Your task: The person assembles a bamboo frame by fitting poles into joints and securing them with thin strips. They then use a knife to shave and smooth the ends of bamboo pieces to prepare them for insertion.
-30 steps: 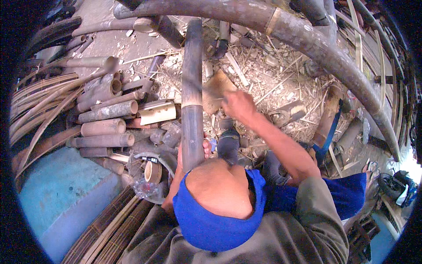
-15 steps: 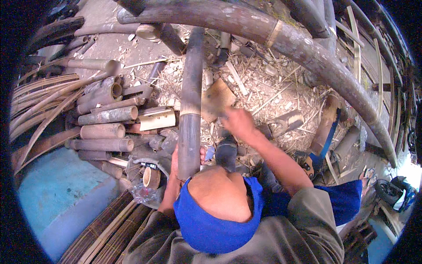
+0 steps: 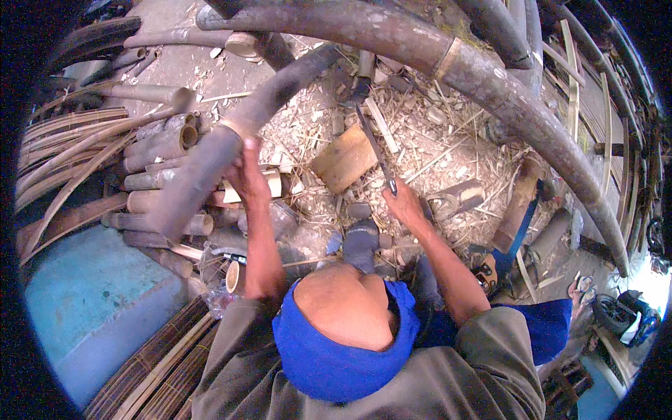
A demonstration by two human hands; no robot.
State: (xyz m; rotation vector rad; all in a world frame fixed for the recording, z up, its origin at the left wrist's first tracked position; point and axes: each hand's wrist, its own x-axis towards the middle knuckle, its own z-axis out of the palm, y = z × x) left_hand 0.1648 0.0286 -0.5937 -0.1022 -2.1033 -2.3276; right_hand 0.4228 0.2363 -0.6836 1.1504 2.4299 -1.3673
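Note:
My left hand (image 3: 250, 175) is closed around a thick dark bamboo section (image 3: 273, 91) near its pale node. The bamboo slants from the far middle down to the left, its near end blurred by motion. Part of my left hand's grip is hidden behind the bamboo. In my right hand (image 3: 404, 205) is a long-bladed knife (image 3: 379, 148), gripped by its handle with the dark blade pointing away from me. Beside the blade, a square wooden block (image 3: 345, 159) stands among the shavings.
A big bamboo pole (image 3: 392, 43) arcs across the far side. Short bamboo pieces (image 3: 157, 140) are stacked at left, near a blue slab (image 3: 98, 301). A blue-bladed saw (image 3: 519, 225) leans at right. Wood shavings (image 3: 448, 150) cover the ground, and a plastic bag (image 3: 222, 299) lies near left.
The bamboo has swung from nearly straight ahead to a leftward slant, as my left hand moved farther forward and left. The knife, blurred before, now shows clearly beside the block.

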